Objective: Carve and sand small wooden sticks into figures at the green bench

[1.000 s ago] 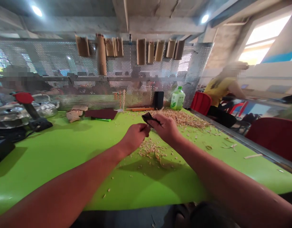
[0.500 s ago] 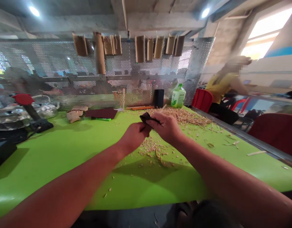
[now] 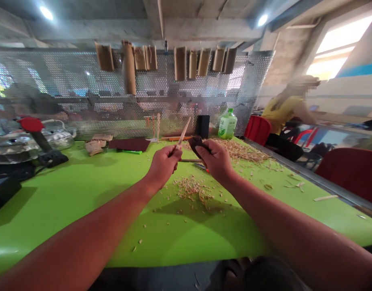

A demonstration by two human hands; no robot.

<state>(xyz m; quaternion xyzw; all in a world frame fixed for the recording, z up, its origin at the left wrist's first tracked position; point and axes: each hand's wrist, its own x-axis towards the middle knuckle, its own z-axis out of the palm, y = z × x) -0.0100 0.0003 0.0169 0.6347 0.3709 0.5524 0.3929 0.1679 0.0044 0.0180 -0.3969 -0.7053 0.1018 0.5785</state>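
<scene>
My left hand (image 3: pixel 163 163) is closed around a thin pale wooden stick (image 3: pixel 183 132) that points up and away from me. Just to its right, my right hand (image 3: pixel 215 159) is closed on a small dark folded piece of sandpaper (image 3: pixel 195 142). Both hands hover above the green table (image 3: pixel 83 194), over a scatter of wood shavings (image 3: pixel 193 190). The two hands are a short gap apart, and the stick is clear of the sandpaper.
A bigger heap of shavings (image 3: pixel 240 150) lies at the back right near a green bottle (image 3: pixel 227 125) and a black box (image 3: pixel 202 126). A dark red sheet (image 3: pixel 129 144) and a red-topped stand (image 3: pixel 37 137) sit to the left. A perforated metal screen (image 3: pixel 83 93) backs the table. A person in yellow (image 3: pixel 287 111) sits at right.
My hands were together with the stick inside the sandpaper. They have drawn apart and risen slightly, and the stick now shows free, angled upward in my left hand.
</scene>
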